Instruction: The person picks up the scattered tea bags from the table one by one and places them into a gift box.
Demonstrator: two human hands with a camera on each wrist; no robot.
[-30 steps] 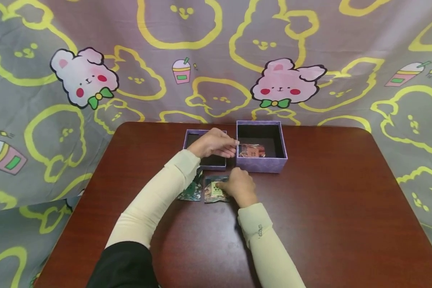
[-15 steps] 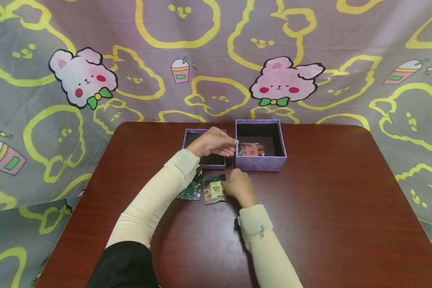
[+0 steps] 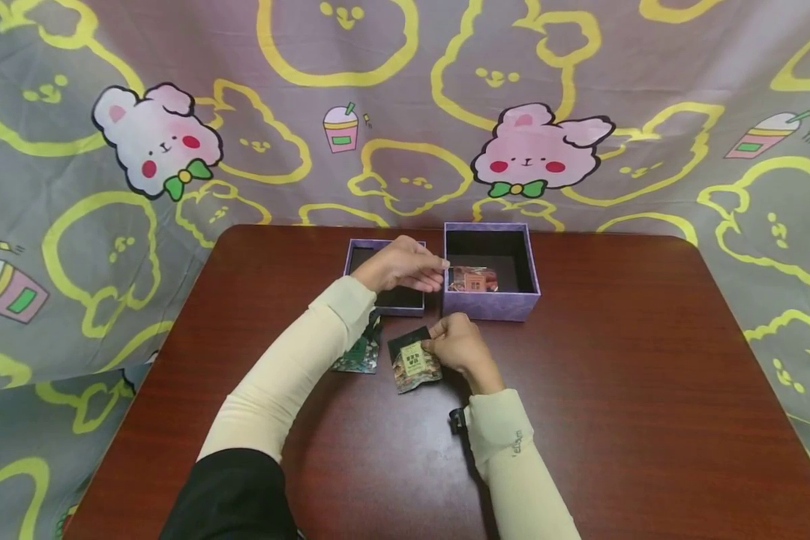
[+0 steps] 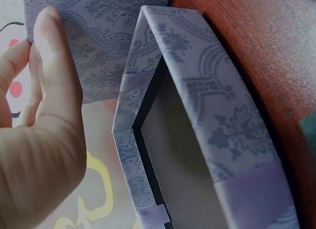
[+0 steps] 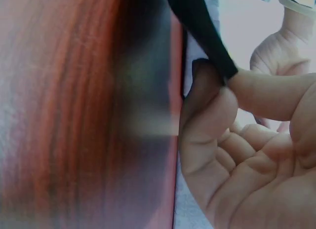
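My right hand pinches the dark upper edge of a small flat packet with a pale yellow label. In the right wrist view, the packet's black edge sits between thumb and index finger. My left hand holds the left wall of the purple patterned box, thumb at the rim and fingers along the outside. Inside that box lies an orange-pink packet in clear wrapping. A dark green packet rests on the table, partly covered by my left forearm.
The shallow purple lid lies upturned left of the box, under my left hand. Both stand near the back of the brown table. A patterned curtain hangs behind the table.
My right hand has drawn the labelled packet slightly toward me and turned it, its upper edge now showing. The left hand has stayed at the box.
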